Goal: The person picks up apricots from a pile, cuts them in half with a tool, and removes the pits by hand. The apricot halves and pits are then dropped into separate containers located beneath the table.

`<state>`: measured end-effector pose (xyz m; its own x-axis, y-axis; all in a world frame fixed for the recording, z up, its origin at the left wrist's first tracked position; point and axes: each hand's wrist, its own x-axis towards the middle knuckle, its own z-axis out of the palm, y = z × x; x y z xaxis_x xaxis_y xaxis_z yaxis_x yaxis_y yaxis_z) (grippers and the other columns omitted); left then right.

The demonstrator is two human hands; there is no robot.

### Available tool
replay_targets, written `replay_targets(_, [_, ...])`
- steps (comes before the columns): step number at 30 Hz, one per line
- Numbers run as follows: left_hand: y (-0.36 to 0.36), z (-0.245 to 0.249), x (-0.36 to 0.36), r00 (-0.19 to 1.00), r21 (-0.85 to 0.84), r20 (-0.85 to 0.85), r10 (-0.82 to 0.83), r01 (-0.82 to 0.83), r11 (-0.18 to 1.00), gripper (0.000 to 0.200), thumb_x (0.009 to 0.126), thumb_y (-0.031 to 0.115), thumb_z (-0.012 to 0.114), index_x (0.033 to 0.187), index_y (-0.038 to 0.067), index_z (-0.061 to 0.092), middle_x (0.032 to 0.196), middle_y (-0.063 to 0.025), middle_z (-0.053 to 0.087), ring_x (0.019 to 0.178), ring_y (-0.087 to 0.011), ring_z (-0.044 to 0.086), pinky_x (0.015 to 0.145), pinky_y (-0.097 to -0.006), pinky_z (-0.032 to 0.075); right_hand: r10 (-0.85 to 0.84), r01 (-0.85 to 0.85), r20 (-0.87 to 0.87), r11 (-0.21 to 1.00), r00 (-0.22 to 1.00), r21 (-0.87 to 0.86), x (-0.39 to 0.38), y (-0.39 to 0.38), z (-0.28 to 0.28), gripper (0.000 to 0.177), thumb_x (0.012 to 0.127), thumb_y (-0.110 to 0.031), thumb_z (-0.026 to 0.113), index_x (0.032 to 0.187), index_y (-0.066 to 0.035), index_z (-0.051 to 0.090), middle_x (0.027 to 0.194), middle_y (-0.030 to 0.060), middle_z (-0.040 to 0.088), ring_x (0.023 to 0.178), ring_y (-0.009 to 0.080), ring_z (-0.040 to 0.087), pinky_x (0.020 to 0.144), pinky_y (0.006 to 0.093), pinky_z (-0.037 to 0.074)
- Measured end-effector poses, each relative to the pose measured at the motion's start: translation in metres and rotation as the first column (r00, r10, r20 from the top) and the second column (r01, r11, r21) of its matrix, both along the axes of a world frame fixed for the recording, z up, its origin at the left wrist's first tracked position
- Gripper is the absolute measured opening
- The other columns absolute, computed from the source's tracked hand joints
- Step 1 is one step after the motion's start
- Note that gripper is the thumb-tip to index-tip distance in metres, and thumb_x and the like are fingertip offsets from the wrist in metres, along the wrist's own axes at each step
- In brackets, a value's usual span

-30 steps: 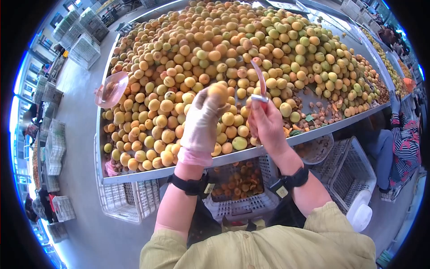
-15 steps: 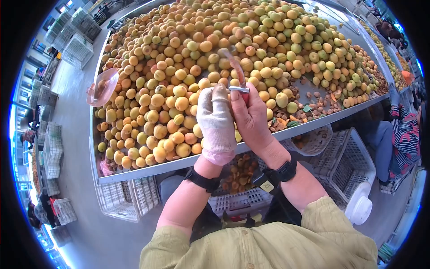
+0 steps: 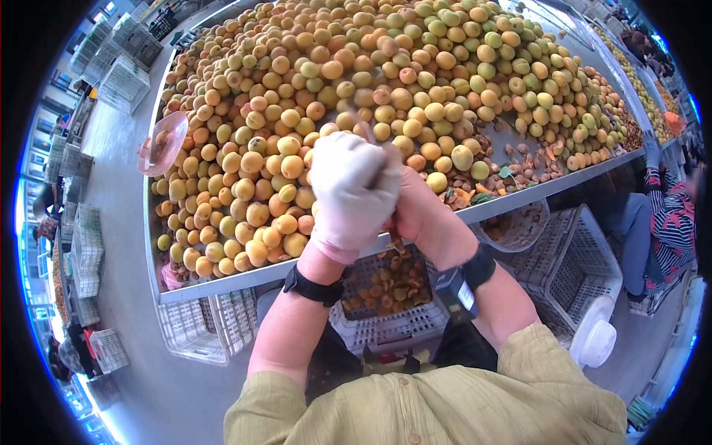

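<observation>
My left hand (image 3: 350, 185), in a white knit glove, is closed in a fist in front of my right hand; anything inside its fingers is hidden. My bare right hand (image 3: 432, 221) is closed behind it, its fingers mostly covered. A blurred thin strip of a hand tool (image 3: 364, 127) sticks out above the hands, and a small reddish-brown piece (image 3: 396, 236) shows below them. Both hands are over the near edge of a metal table heaped with yellow-orange apricots (image 3: 256, 159). Directly below, a white crate (image 3: 393, 326) holds apricot pieces.
Apricot stones and scraps (image 3: 519, 174) lie on the table's right part. A pink scoop-like dish (image 3: 163, 144) sits at the left rim. Below stand a round basket (image 3: 519, 230), empty-looking crates (image 3: 571, 259) and a white stool (image 3: 593, 334). A co-worker in a striped top (image 3: 671, 230) is at right.
My left hand has turned over and moved across the front of my right hand, hiding most of the tool. My right hand has dropped slightly; the crate below shows more.
</observation>
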<state>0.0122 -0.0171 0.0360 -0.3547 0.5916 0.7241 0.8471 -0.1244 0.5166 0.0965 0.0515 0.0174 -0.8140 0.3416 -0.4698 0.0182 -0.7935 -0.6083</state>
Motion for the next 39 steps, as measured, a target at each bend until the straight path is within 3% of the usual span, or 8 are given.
replay_targets(2, [-0.003,0.005,0.003,0.984,-0.02,-0.142,-0.107,0.105,0.994,0.013,0.086,-0.001,0.061,0.074,0.001,0.056,0.07,-0.0071,0.052,0.065,-0.0172,0.05,0.062,-0.0298,0.042,0.002,-0.004,-0.11,1.0,0.994,-0.013,-0.008,0.006,-0.036,0.039,0.092,-0.055,0.056,0.1,-0.017,0.061,0.066,-0.0038,0.055,0.044,0.0037,0.047,0.034,0.0186,0.034])
replay_targets(4, [-0.009,0.009,0.008,0.778,0.125,0.623,-0.076,-0.003,0.992,0.005,0.086,-0.001,0.059,0.082,0.0,0.058,0.076,-0.0061,0.056,0.068,-0.0158,0.052,0.067,-0.0278,0.044,0.155,-0.166,-0.178,0.985,0.972,-0.045,0.007,0.013,-0.004,0.045,0.096,-0.049,0.051,0.113,-0.008,0.059,0.074,0.0004,0.059,0.05,0.0032,0.047,0.043,0.0185,0.036])
replay_targets(6, [-0.007,0.007,-0.001,0.771,0.109,0.622,0.132,-0.252,0.961,0.02,0.097,0.019,0.052,0.093,0.0,0.059,0.085,-0.006,0.06,0.074,-0.0169,0.057,0.073,-0.027,0.047,0.086,-0.122,-0.318,0.988,0.944,-0.093,0.004,0.013,0.006,0.04,0.096,-0.05,0.052,0.105,-0.012,0.058,0.072,0.0023,0.058,0.048,0.0024,0.04,0.042,0.0184,0.034])
replay_targets(8, [-0.004,-0.01,-0.017,-0.027,0.319,0.942,-0.335,-0.237,0.918,0.032,0.098,0.033,0.053,0.094,0.003,0.059,0.088,-0.008,0.06,0.082,-0.0205,0.058,0.075,-0.0304,0.049,0.049,-0.069,-0.33,0.996,0.943,-0.048,0.008,0.015,0.015,0.037,0.097,-0.04,0.054,0.113,-0.006,0.056,0.076,0.0026,0.058,0.051,0.0025,0.04,0.046,0.0183,0.035])
replay_targets(12, [-0.003,-0.025,-0.015,-0.561,0.328,0.763,-0.32,-0.091,0.94,0.054,0.093,0.058,0.05,0.105,0.006,0.059,0.097,-0.0067,0.062,0.087,-0.0214,0.061,0.077,-0.0349,0.052,-0.006,0.063,-0.26,0.975,0.966,0.212,0.009,0.02,0.011,0.037,0.094,-0.017,0.062,0.127,-0.003,0.052,0.089,-0.0001,0.06,0.051,0.0017,0.042,0.045,0.0176,0.036])
replay_targets(28, [-0.005,-0.027,-0.011,-0.439,0.37,0.866,-0.241,0.238,0.898,0.028,0.095,0.029,0.059,0.116,0.011,0.056,0.109,-0.0061,0.061,0.09,-0.0215,0.064,0.074,-0.0338,0.057,-0.201,0.148,-0.066,0.427,0.977,0.892,0.005,0.025,-0.006,0.022,0.09,-0.013,0.069,0.11,-0.003,0.065,0.087,0.0007,0.065,0.082,0.0073,0.059,0.076,0.0211,0.048])
replay_targets(34, [-0.004,-0.022,-0.006,-0.352,0.292,0.913,-0.207,0.209,0.933,0.031,0.094,0.024,0.061,0.117,0.004,0.058,0.101,-0.0101,0.065,0.086,-0.0228,0.067,0.073,-0.0325,0.059,-0.439,0.56,-0.368,0.749,0.819,0.353,0.02,0.044,0.006,0.027,0.095,-0.029,0.063,0.079,-0.009,0.054,0.058,-0.0033,0.048,0.048,0.0058,0.047,0.043,0.0238,0.038])
replay_targets(39, [0.001,-0.033,0.012,-0.402,0.267,0.905,-0.14,0.278,0.923,0.032,0.097,0.028,0.057,0.116,0.003,0.058,0.101,-0.0106,0.065,0.084,-0.0223,0.067,0.073,-0.0372,0.06,-0.562,0.716,-0.482,0.66,0.672,0.228,0.013,0.049,0.016,0.037,0.097,-0.037,0.058,0.073,-0.014,0.043,0.055,-0.0046,0.037,0.043,0.0062,0.033,0.041,0.023,0.028])
